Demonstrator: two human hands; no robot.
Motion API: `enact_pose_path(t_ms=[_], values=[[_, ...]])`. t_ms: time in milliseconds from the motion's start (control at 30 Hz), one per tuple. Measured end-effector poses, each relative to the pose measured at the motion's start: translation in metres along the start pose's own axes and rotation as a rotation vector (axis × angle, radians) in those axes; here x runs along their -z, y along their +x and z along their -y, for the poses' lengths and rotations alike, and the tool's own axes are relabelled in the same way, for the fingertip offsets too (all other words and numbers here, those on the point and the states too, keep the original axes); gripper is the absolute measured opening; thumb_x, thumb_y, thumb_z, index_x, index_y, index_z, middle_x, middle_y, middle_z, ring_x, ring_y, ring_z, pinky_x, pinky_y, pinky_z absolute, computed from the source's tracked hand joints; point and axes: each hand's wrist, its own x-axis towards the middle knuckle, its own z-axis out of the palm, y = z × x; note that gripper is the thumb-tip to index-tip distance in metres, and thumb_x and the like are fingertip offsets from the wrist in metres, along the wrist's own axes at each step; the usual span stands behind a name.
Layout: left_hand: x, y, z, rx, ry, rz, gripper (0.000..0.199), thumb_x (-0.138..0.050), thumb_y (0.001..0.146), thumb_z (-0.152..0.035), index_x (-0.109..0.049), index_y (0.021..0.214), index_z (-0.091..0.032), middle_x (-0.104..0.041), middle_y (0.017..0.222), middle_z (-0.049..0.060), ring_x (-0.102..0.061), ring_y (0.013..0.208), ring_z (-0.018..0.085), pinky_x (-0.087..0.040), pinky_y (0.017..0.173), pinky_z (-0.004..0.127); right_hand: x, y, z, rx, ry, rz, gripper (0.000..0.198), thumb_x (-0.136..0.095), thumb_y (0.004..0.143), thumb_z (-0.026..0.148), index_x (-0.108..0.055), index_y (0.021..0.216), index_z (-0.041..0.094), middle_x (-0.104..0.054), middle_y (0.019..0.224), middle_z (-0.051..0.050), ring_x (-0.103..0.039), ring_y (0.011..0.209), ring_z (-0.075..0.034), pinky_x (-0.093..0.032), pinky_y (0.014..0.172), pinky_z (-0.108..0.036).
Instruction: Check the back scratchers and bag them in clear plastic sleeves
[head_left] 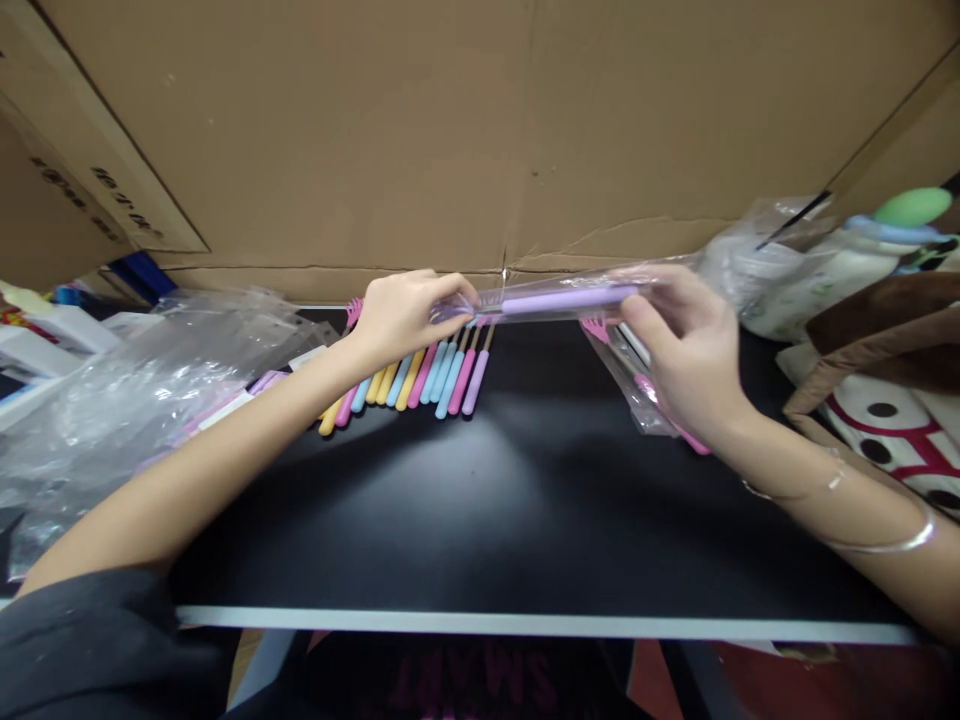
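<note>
One purple-handled tool (570, 300) in a clear sleeve (489, 298), level above the black table (480, 530)! Left hand (412, 312) pinches one end, right hand (686, 345) grips the other. Below, a row of coloured handles (410, 382) fans out, the left hand and forearm blocking part of it. Glossy plastic sleeves (67, 430) crowd the left; a pink-handled piece (694, 440) lies under the right hand. Farther right, a pale bottle (806, 290) and a bag with eye shapes (877, 425). Behind everything, brown cardboard (480, 140) walls the table in.
</note>
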Motion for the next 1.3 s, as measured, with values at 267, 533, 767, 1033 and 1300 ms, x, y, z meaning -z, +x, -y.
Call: enact_pose_path(t_ms=[267,533,767,1033,1300], values=[[-0.029,0.034,-0.016,-0.261,0.126,-0.038,0.024,-0.048,0.093,-0.033,-0.064,0.103,-0.020,-0.069,0.089,0.005,-0.061,0.084,0.020,-0.035,0.061,0.027,0.004,-0.006,0.020,0.849,-0.560,0.405,0.009,-0.060,0.089,0.022,-0.061,0.096,0.027,-0.068,0.083,0.000,-0.060,0.077,-0.018,-0.043,0.071,-0.036],[-0.069,0.043,-0.029,-0.540,0.155,0.195,0.015,-0.050,0.091,-0.017,-0.063,0.099,-0.017,-0.069,0.092,0.005,-0.061,0.088,0.020,-0.035,0.060,0.028,-0.029,-0.033,-0.015,1.055,-0.852,0.715,0.026,-0.040,0.096,0.009,-0.058,0.080,0.019,-0.060,0.071,0.000,-0.048,0.064,-0.013,-0.033,0.065,-0.029],[-0.074,0.041,-0.026,-0.509,0.044,0.345,0.028,-0.060,0.087,-0.020,-0.058,0.116,-0.019,-0.067,0.116,0.005,-0.058,0.107,0.020,-0.041,0.082,0.028,-0.029,-0.036,-0.026,0.945,-0.889,0.715,0.018,-0.046,0.094,0.015,-0.058,0.081,0.018,-0.060,0.072,-0.001,-0.047,0.066,-0.015,-0.030,0.063,-0.029],[-0.050,-0.001,-0.035,-0.586,0.028,0.267,0.033,-0.061,0.086,-0.022,-0.059,0.118,-0.016,-0.065,0.119,0.009,-0.058,0.110,0.023,-0.043,0.091,0.033,-0.028,-0.036,-0.038,0.821,-0.853,0.678,0.021,-0.044,0.096,0.022,-0.060,0.083,0.017,-0.063,0.074,-0.004,-0.053,0.070,-0.016,-0.032,0.061,-0.028],[-0.031,-0.042,-0.056,-0.598,0.057,0.163,0.028,-0.052,0.091,-0.034,-0.062,0.108,-0.014,-0.069,0.113,0.010,-0.062,0.101,0.023,-0.045,0.086,0.036,-0.026,-0.038,-0.036,0.782,-0.843,0.656,0.022,-0.046,0.095,0.029,-0.061,0.086,0.016,-0.065,0.074,-0.005,-0.057,0.064,-0.015,-0.036,0.058,-0.027]])
